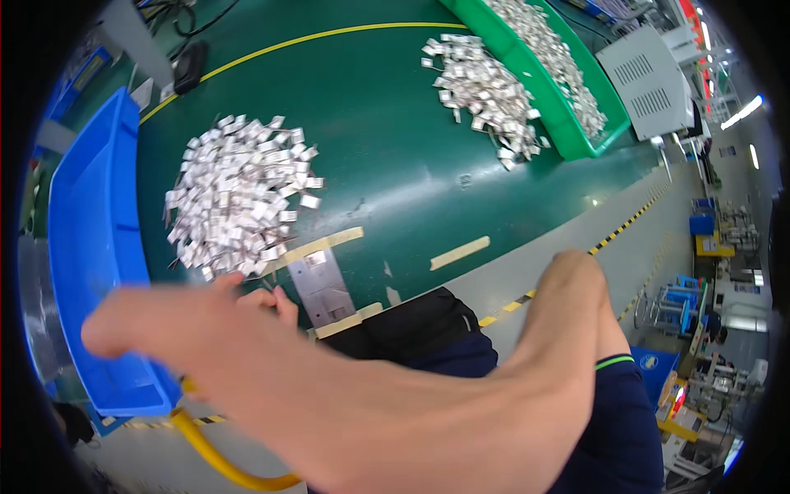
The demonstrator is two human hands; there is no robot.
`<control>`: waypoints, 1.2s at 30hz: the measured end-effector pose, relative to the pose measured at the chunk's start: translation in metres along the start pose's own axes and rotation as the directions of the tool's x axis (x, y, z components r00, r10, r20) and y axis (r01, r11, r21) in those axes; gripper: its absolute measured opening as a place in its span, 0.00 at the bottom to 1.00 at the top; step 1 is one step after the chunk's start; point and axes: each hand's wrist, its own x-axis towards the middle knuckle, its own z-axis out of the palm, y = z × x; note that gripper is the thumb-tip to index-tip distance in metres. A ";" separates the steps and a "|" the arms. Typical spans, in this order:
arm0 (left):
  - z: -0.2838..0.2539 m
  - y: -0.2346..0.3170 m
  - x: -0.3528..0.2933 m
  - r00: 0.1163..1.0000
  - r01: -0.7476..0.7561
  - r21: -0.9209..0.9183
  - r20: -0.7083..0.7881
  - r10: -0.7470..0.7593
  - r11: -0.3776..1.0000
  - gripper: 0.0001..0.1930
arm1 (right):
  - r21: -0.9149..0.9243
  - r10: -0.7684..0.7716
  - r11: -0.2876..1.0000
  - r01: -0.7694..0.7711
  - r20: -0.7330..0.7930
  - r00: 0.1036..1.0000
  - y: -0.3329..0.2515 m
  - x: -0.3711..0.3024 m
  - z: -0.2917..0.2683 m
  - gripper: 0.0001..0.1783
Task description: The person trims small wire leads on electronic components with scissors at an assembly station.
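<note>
My right forearm crosses close to the camera from the lower right, bent at the elbow. The far end, my right hand (152, 319), is smeared by motion and its fingers cannot be made out. Below and beyond it, partly hidden by it, my left hand (263, 301) is at the near edge of a pile of small white rectangular pieces with short thin leads (239, 193). Its visible fingers are curled close together; anything between them is too small to tell. Just right of these fingers lies a flat metal plate (321, 284), fixed to the green table mat (387, 189) with beige tape.
A blue bin (95, 206) stands at the left edge. At the back right, a second pile of white pieces (485, 95) lies beside a green tray (580, 148) holding more. A grey vented machine box (646, 82) is beyond. A yellow curved tube (218, 461) is at lower left.
</note>
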 end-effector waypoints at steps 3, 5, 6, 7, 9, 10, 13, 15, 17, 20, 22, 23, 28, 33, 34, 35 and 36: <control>-0.004 0.000 -0.004 0.992 0.002 -0.092 -0.129 -0.014 0.996 0.08 | 0.077 0.036 0.997 -0.032 -0.050 0.998 -0.015 -0.009 0.009 0.50; 0.007 0.007 -0.003 0.971 -0.046 -0.210 -0.237 -0.005 0.977 0.09 | 0.120 0.072 0.991 -0.058 -0.108 0.992 -0.010 -0.009 0.010 0.52; 0.012 0.008 -0.003 0.958 -0.069 -0.264 -0.288 -0.010 0.962 0.10 | 0.144 0.096 0.987 -0.077 -0.132 0.987 -0.006 -0.007 0.009 0.52; 0.012 0.009 -0.001 0.937 -0.102 -0.316 -0.349 -0.016 0.943 0.11 | 0.160 0.111 0.983 -0.086 -0.155 0.982 -0.006 -0.007 0.009 0.53; 0.007 0.011 0.002 0.934 -0.138 -0.312 -0.356 0.019 0.940 0.11 | -0.044 0.137 0.990 -0.135 0.040 0.990 0.016 -0.008 -0.034 0.55; 0.008 0.010 0.002 0.933 -0.148 -0.314 -0.358 0.027 0.938 0.11 | 0.019 0.176 0.984 -0.175 -0.064 0.982 0.021 -0.002 -0.043 0.53; 0.008 0.007 -0.001 0.934 -0.143 -0.298 -0.357 0.029 0.944 0.10 | -0.152 0.058 0.982 -0.109 -0.307 0.950 0.044 0.018 -0.093 0.39; 0.007 0.009 -0.001 0.931 -0.149 -0.317 -0.365 0.024 0.937 0.11 | -0.340 -0.091 0.939 -0.050 -0.386 0.918 0.044 0.023 -0.147 0.28; 0.007 0.012 0.002 0.927 -0.165 -0.340 -0.373 0.029 0.926 0.11 | -0.227 -0.158 0.973 0.043 -0.518 0.841 0.037 0.027 -0.194 0.27; 0.008 0.009 0.001 0.935 -0.150 -0.334 -0.354 0.024 0.931 0.11 | 0.125 -0.001 0.990 0.061 -0.432 0.902 0.014 0.028 -0.224 0.28; 0.008 0.009 0.000 0.939 -0.137 -0.324 -0.342 0.019 0.936 0.10 | 0.110 0.001 0.992 0.055 -0.459 0.889 0.013 0.027 -0.228 0.27; 0.008 0.008 0.000 0.938 -0.138 -0.326 -0.346 0.018 0.935 0.10 | 0.103 0.009 0.994 0.047 -0.484 0.875 0.013 0.026 -0.230 0.26; 0.009 0.008 0.000 0.940 -0.143 -0.348 -0.341 0.016 0.926 0.11 | -0.624 -0.307 0.781 -0.026 -0.421 0.853 0.028 0.019 -0.248 0.21; 0.009 0.009 0.000 0.940 -0.143 -0.347 -0.340 0.017 0.927 0.11 | -0.614 -0.228 0.775 -0.149 -0.491 0.841 0.038 0.029 -0.247 0.18; 0.009 0.009 0.000 0.941 -0.137 -0.350 -0.337 0.012 0.927 0.11 | -0.743 -0.287 0.650 -0.157 -0.432 0.855 0.043 0.031 -0.249 0.18; 0.008 0.010 0.000 0.940 -0.138 -0.346 -0.340 0.013 0.928 0.11 | -0.849 -0.336 0.504 -0.160 -0.363 0.869 0.047 0.033 -0.251 0.18; 0.007 0.010 0.000 0.941 -0.137 -0.336 -0.338 0.017 0.932 0.10 | -0.893 -0.364 0.415 -0.176 -0.341 0.867 0.050 0.035 -0.252 0.16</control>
